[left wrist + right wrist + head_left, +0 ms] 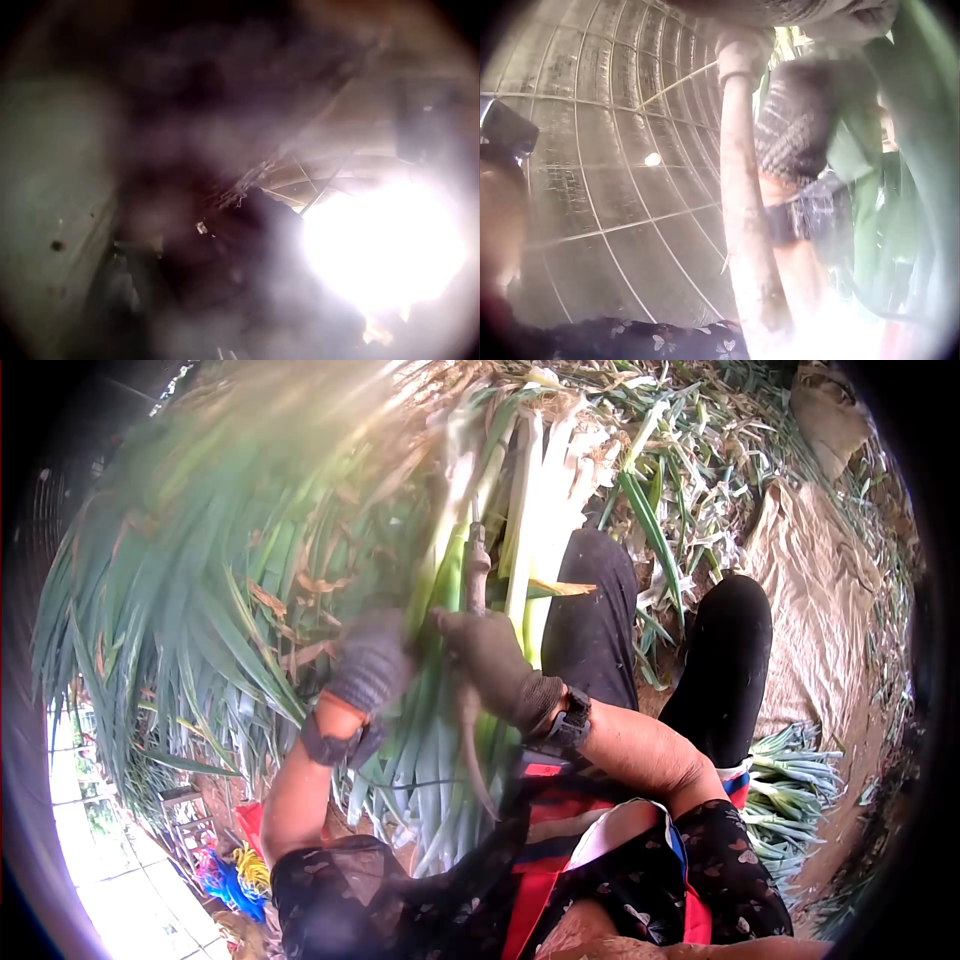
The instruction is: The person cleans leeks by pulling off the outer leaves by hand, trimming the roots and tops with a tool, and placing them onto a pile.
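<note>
In the head view my gloved right hand (500,668) grips a hose with a slim metal nozzle (478,545), its tip pointing up along the leeks. The pale hose (741,187) trails below this hand in the right wrist view. Beside it, my gloved left hand (372,662), blurred, holds a leek (452,568) by its green part. Its fingers are mostly hidden, though the knitted glove shows among green leaves in the right wrist view. More leeks with white shanks (533,510) lie against my leg. The left wrist view is dark and blurred.
A large heap of leeks (180,600) fills the left side. Stripped leaves and peelings (690,440) litter the back right, near a beige cloth (815,600). A trimmed bundle of leeks (795,785) lies at the right. Coloured cords (235,880) lie at the lower left.
</note>
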`<state>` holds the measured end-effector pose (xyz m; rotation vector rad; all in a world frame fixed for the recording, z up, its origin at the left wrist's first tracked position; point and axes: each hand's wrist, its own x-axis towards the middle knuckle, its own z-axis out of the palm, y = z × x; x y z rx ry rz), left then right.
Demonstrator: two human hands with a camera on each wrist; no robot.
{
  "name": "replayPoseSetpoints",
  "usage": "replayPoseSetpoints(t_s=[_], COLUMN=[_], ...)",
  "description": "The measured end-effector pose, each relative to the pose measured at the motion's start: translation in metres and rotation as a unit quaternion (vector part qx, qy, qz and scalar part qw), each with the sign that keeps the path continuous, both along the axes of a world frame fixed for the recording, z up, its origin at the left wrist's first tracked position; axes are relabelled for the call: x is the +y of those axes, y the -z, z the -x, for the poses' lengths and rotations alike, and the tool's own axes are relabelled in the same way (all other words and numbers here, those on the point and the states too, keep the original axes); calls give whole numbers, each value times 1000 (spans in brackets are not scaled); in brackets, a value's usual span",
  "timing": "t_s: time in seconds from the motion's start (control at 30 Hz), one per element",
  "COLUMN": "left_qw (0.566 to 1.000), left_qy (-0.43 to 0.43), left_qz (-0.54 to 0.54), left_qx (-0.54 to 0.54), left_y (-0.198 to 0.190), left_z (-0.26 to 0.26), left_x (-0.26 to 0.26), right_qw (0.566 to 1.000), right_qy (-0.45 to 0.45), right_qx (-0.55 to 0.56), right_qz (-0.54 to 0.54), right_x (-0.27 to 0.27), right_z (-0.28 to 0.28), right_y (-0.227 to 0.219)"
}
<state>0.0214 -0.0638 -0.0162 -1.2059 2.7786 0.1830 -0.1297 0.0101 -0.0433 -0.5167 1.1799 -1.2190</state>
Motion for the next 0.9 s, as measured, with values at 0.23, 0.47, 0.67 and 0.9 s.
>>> replayPoseSetpoints(t_s=[0.23,0.47,0.67,0.9], left_qw=[997,998,980,946], left_qy=[-59,24,81,-124], left_qz=[34,28,77,-149], left_qx=[-30,46,168,261], left_y=[17,16,3,35], left_z=[-60,-85,-34,-3], left_x=[64,73,-11,-77], right_qw=[997,995,987,994], right_qy=[-35,-94,-83,-75], right_qx=[71,21,-92,-48], right_qz=[7,13,-105,-65], right_x=[-4,20,52,45], right_z=[-1,-20,-38,-43], right_y=[1,4,-29,-20])
